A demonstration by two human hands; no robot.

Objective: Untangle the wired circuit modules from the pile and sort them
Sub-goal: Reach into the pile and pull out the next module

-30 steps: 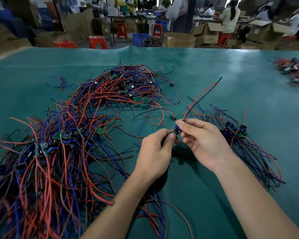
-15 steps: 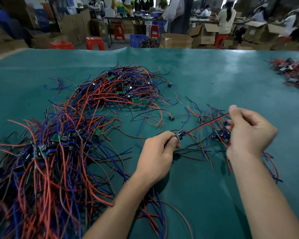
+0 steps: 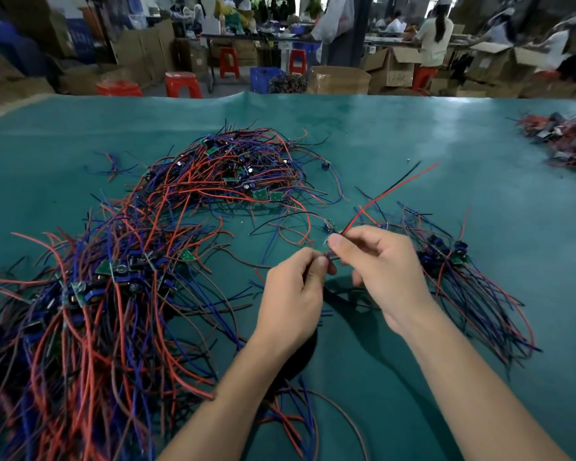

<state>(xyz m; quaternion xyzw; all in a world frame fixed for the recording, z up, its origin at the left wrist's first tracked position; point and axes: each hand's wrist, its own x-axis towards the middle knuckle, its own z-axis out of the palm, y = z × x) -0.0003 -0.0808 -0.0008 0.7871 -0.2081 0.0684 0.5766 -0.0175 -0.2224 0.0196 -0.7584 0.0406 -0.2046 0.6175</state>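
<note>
A large tangled pile of red, blue and black wires with small green circuit modules [image 3: 90, 294] covers the left of the green table, with a second heap [image 3: 233, 171] behind it. My left hand [image 3: 293, 294] pinches one small wired module [image 3: 330, 255] at mid-table. My right hand [image 3: 383, 267] meets it there and pinches the same module's wires close to the module; its red and black wires [image 3: 393, 188] stick up and away to the right. A sorted bundle of modules [image 3: 446, 257] lies to the right, partly hidden behind my right hand.
Another heap of wired parts [image 3: 562, 141] sits at the far right edge of the green table [image 3: 413, 134]. A loose module [image 3: 325, 166] lies beyond the pile. Past the table stand cardboard boxes, red stools [image 3: 183, 84] and people working.
My right hand, which had drawn the red and black wires out to the right, has come back to my left hand. The wires now point up and away again.
</note>
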